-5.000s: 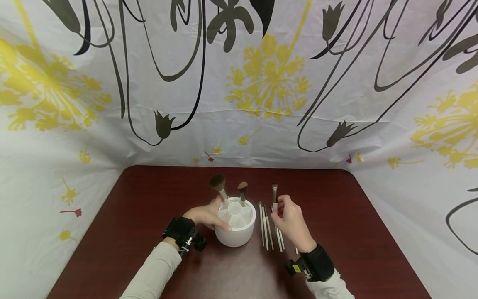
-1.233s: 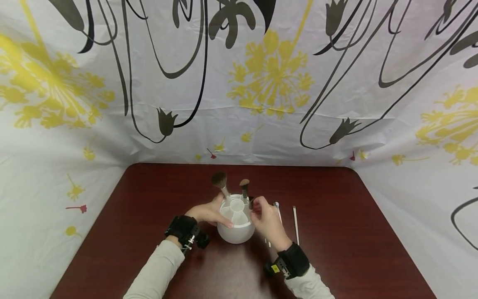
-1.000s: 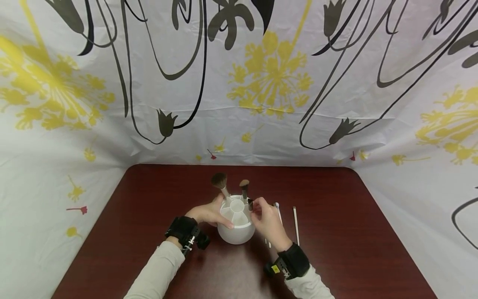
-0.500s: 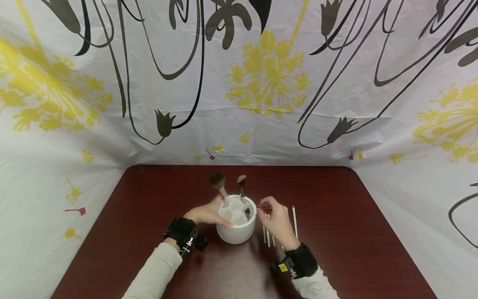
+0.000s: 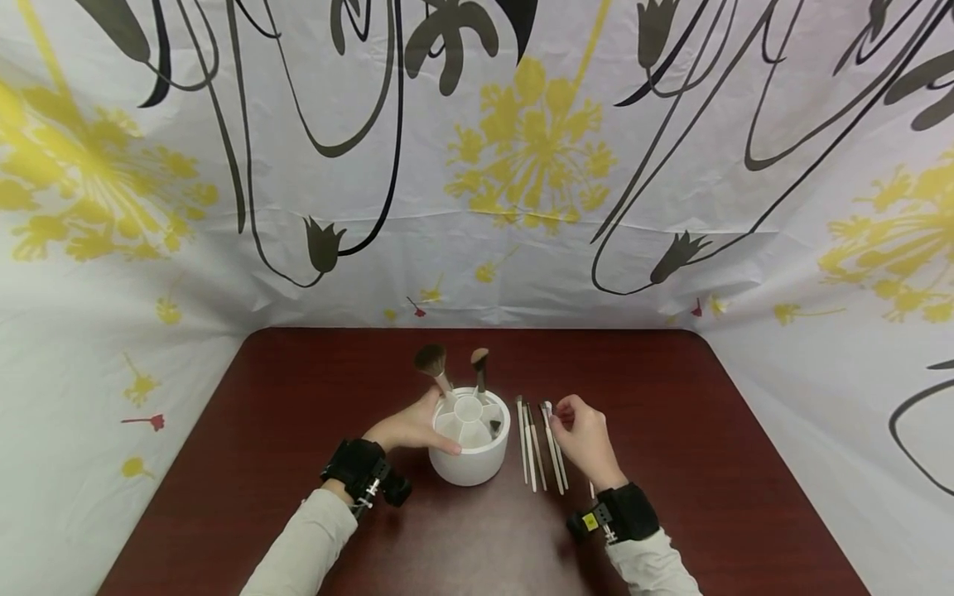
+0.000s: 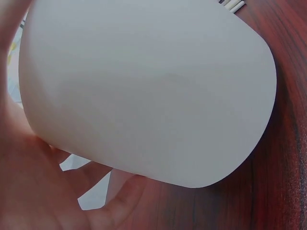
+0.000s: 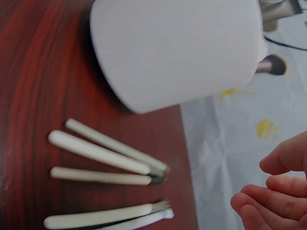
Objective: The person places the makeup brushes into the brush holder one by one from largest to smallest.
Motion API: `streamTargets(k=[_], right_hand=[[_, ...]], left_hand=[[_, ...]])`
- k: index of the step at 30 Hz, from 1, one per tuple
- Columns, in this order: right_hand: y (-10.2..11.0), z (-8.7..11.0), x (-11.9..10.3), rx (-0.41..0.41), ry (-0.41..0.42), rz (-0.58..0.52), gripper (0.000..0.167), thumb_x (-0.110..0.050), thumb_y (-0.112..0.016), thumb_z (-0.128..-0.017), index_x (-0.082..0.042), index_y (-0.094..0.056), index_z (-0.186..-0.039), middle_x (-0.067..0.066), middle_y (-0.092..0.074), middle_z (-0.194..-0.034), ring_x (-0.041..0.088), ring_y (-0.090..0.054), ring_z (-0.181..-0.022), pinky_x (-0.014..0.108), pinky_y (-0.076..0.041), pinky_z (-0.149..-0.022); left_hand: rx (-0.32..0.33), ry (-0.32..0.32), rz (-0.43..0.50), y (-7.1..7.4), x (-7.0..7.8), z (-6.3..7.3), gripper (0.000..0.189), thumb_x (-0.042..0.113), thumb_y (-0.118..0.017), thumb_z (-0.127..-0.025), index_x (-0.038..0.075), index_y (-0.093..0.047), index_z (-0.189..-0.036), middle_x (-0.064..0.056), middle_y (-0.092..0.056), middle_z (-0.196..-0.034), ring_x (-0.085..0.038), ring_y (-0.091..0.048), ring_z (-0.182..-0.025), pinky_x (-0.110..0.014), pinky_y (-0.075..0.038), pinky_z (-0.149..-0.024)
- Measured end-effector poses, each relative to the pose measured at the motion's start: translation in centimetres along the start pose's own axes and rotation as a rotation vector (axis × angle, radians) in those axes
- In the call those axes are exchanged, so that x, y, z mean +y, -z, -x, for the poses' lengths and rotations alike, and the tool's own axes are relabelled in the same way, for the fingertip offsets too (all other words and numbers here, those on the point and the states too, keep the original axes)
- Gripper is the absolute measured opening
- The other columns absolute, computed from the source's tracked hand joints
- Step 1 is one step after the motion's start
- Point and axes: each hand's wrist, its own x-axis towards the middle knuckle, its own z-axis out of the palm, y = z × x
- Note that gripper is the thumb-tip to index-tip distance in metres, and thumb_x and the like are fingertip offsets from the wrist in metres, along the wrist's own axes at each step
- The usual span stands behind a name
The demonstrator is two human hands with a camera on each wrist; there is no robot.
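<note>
My left hand (image 5: 412, 426) grips the side of a white round makeup brush holder (image 5: 468, 465), thumb in front and fingers around the far side. Its top is divided into compartments. A large fluffy makeup brush (image 5: 431, 361) and a slanted-tip brush (image 5: 479, 364) stand up out of it at the back. Only the dark tip of a shorter brush (image 5: 495, 426) shows in a right-hand compartment. My right hand (image 5: 587, 436) hovers beside the loose makeup brushes (image 7: 98, 152) right of the holder. Its thumb and fingers are bent and apart, with nothing between them in the right wrist view.
Several light-handled brushes lie side by side on the dark red table (image 5: 335, 372), bristles away from me. One more handle end (image 5: 592, 490) shows below my right hand. A white patterned curtain (image 5: 417, 190) hangs behind the table and along its sides.
The short dark-tipped brush, held up at five seconds ago, was lowered into the holder and let go. My right hand has since moved right, back over the loose brushes. The left hand stays put.
</note>
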Motion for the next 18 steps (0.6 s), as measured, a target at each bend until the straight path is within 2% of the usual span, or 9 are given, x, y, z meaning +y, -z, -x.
streamTargets(k=[3,7,11,14,18], right_hand=[[-0.5,0.1,0.7,-0.024,-0.039,0.031,0.015,-0.004,-0.062,-0.08,0.002,-0.059,-0.093,0.012,-0.063,-0.084,0.022,-0.06,-0.077,0.034,-0.049,-0.065],[-1.4,0.3,1.2,-0.018,-0.026,0.073,0.016,-0.002,-0.065,-0.077,0.003,-0.059,-0.091,0.013,-0.061,-0.078,0.023,-0.058,-0.07,0.044,-0.046,-0.082],[-2.5,0.6,1.3,-0.007,0.02,0.12,0.018,0.0,-0.068,-0.073,0.003,-0.06,-0.089,0.011,-0.058,-0.074,0.022,-0.054,-0.065,0.041,-0.048,-0.077],[-3.4,0.9,1.3,-0.028,0.04,0.139,0.018,0.0,-0.068,-0.071,0.002,-0.06,-0.088,0.01,-0.058,-0.077,0.022,-0.056,-0.069,0.034,-0.047,-0.059],[-4.5,1.2,1.3,-0.062,0.034,0.143,0.018,-0.001,-0.068,-0.072,0.001,-0.061,-0.089,0.01,-0.058,-0.082,0.017,-0.055,-0.068,0.03,-0.046,-0.058]], left_hand=[[-0.007,-0.014,0.013,0.1,-0.1,0.1,0.106,0.028,-0.082,-0.061,0.001,-0.015,-0.139,-0.019,-0.035,-0.133,-0.03,-0.037,-0.121,-0.046,-0.027,-0.101],[-0.014,-0.026,0.036,0.3,0.0,0.3,0.113,0.034,-0.083,-0.06,0.0,-0.011,-0.141,-0.02,-0.032,-0.136,-0.031,-0.034,-0.124,-0.046,-0.025,-0.102],[-0.014,-0.029,0.027,0.5,-0.1,0.7,0.119,0.042,-0.083,-0.056,-0.001,-0.011,-0.141,-0.021,-0.025,-0.14,-0.032,-0.027,-0.128,-0.048,-0.022,-0.103],[-0.015,-0.037,-0.004,0.6,-0.3,1.0,0.123,0.047,-0.082,-0.055,-0.002,-0.01,-0.141,-0.023,-0.02,-0.141,-0.034,-0.021,-0.13,-0.05,-0.02,-0.104],[-0.01,-0.04,-0.042,0.5,-0.4,1.2,0.124,0.051,-0.081,-0.054,-0.002,-0.01,-0.142,-0.023,-0.019,-0.142,-0.034,-0.019,-0.131,-0.052,-0.019,-0.104]])
